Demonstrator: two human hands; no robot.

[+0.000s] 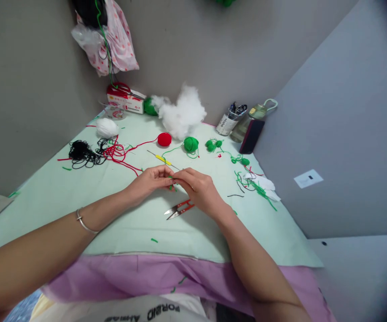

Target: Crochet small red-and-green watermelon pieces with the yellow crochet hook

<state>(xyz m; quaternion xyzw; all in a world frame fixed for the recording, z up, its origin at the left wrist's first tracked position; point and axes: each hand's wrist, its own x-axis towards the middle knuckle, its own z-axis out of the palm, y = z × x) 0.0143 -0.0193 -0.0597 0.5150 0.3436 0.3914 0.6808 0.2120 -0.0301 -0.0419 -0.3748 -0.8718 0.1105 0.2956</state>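
My left hand (pixel 153 181) and my right hand (pixel 196 184) meet above the middle of the table, fingertips pinched close together. Between them is a small bit of green yarn (pixel 171 182), mostly covered by the fingers. Just beyond the hands lies a crochet hook (pixel 164 159) with a yellow grip, a green strand crossing it. Thread snips (pixel 179 209) with red handles lie below my right hand, blades pointing left and partly hidden by it. Farther back are a green yarn ball (pixel 191 144) and a red yarn ball (pixel 164 139).
To the left are tangled black yarn (pixel 81 152), red strands (pixel 119 154) and a white yarn ball (pixel 107 128). White stuffing (pixel 185 112) sits at the back. A pen cup (pixel 227 123), a bottle (pixel 243 127) and a phone (pixel 252 136) stand right, near green scraps (pixel 260 190).
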